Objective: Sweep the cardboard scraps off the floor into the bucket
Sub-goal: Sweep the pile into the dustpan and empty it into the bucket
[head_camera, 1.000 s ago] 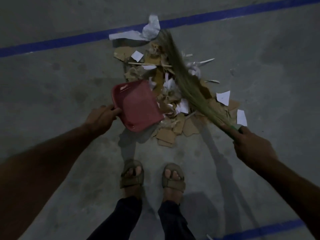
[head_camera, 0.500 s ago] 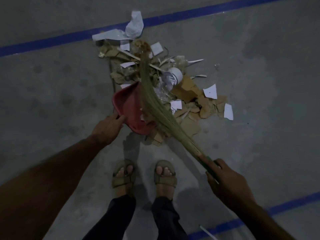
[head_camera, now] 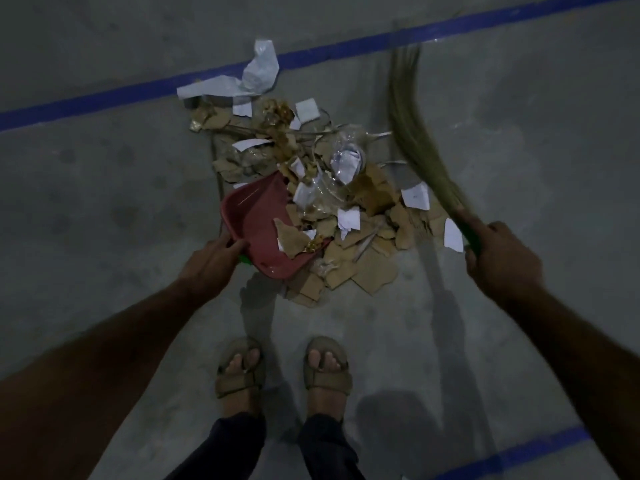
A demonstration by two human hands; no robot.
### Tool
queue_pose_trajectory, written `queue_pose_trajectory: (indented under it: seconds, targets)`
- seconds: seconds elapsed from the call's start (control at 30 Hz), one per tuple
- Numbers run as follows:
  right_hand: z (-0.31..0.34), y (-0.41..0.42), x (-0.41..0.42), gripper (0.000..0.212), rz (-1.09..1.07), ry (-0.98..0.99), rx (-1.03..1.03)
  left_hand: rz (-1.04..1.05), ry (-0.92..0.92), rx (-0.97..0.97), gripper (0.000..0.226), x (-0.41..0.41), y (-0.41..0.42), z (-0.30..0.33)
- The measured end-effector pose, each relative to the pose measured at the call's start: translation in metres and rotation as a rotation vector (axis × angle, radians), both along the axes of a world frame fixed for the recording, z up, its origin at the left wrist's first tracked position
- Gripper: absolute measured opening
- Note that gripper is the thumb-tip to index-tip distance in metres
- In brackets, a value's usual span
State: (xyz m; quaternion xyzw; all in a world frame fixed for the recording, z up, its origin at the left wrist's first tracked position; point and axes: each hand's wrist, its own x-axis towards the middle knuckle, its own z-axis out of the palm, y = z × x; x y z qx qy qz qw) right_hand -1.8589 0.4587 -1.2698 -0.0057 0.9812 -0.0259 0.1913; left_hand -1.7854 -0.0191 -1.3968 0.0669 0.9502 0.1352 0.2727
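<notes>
A heap of brown cardboard scraps (head_camera: 372, 268) mixed with white paper bits and clear plastic lies on the concrete floor in front of my feet. A red dustpan (head_camera: 258, 220) sits at the heap's left edge with a few scraps (head_camera: 291, 237) lying in it. My left hand (head_camera: 211, 261) grips the dustpan's near end. My right hand (head_camera: 498, 258) grips the green handle of a grass broom (head_camera: 414, 123), whose bristles are lifted to the right of the heap, blurred. No bucket is in view.
A blue floor line (head_camera: 104, 100) runs across behind the heap, with crumpled white paper (head_camera: 259, 71) lying over it. Another blue line (head_camera: 512, 455) crosses at lower right. My sandalled feet (head_camera: 242, 368) stand just below the heap.
The broom has swung from lying over the dustpan out to the right of the heap. A few scraps now lie in the dustpan. My left hand kept its hold.
</notes>
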Motion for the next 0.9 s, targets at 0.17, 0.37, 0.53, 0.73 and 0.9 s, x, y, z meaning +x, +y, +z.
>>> queue_pose_trajectory:
  seconds: [0.17,0.37,0.53,0.73,0.9]
  targets:
    - [-0.023,0.006,-0.022,0.064,0.221,-0.153,0.028,-0.053,0.005,0.019,0.04,-0.017,0.009,-0.006]
    - [-0.01,0.011,0.061,0.069,0.192,-0.208,-0.108,-0.011,0.104,0.143,0.034,-0.004,0.037,-0.006]
    - [0.001,0.005,0.142,0.07,0.144,-0.298,-0.196,0.122,0.019,0.057,0.044,0.009,0.051,-0.011]
    - [0.015,-0.019,0.196,0.077,0.104,-0.355,-0.169,0.138,0.041,0.088,0.034,0.036,0.058,-0.01]
    - [0.045,-0.041,0.231,0.083,0.052,-0.337,-0.202,0.205,0.186,0.091,0.034,0.063,0.079,0.03]
